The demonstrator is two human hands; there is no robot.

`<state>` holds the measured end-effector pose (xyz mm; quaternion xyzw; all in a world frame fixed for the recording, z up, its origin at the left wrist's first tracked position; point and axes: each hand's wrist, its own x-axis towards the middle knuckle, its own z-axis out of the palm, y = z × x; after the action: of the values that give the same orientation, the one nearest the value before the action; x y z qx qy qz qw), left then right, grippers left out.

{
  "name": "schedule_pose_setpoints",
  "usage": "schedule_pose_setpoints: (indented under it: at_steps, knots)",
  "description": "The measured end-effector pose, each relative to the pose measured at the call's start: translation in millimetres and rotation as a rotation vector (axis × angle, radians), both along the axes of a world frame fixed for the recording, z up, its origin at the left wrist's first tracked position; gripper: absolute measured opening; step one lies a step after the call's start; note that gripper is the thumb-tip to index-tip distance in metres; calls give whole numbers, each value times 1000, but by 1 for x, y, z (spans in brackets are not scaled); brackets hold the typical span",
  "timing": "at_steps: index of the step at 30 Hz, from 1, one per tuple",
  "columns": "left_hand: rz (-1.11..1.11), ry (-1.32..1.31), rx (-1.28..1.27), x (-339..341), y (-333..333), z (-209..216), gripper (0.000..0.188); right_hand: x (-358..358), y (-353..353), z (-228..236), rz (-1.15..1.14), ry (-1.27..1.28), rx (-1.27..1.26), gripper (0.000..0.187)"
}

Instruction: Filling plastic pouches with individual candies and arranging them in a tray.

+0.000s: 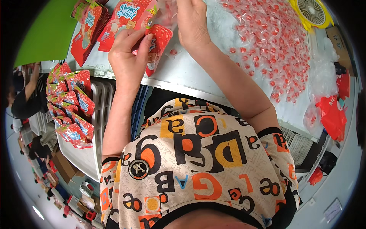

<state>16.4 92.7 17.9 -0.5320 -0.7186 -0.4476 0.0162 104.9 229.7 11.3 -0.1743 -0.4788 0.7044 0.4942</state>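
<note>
Closest to the camera is your own cream shirt (198, 162), printed all over with black, orange and yellow letters and trimmed with dark bands at neck and cuffs. Beyond it, your left hand (129, 47) has its thumb and fingers clamped on a glossy red strawberry-printed pouch (163, 37), which is held at a tilt over the near edge of the pale tabletop (221, 36). Your right hand (193, 24) is just beside the pouch, at crumpled clear plastic film (167, 13); its fingertips run into the upper edge of the view, so you cannot tell whether they are apart or closed on anything. One small red candy in a clear wrapper (173, 52) lies by the pouch. Left of your left hand are two stacks of flat red printed pouches, one fanned (89, 34) and one partly behind your fingers (118, 24). On your right spreads a broad heap of red candies in clear wrappers (276, 47), with a yellow-framed round fan (310, 13) at its far side. Below the tabletop on your left, plump red pouches (72, 105) sit in rows in a light grey plastic tray (98, 131). Farther left is a co-worker in a dark top (26, 104).
</note>
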Motion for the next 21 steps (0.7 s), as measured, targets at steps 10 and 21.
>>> schedule_pose_setpoints:
  at_steps: [10, 21]
  knots:
    - [34, 1, 32, 0, -1, -4, 18, 9, -12, 2, 9, -56, 116, 12]
    - [25, -121, 49, 3, -4, -8, 17, 19, -10, -5, -85, -117, 367, 33]
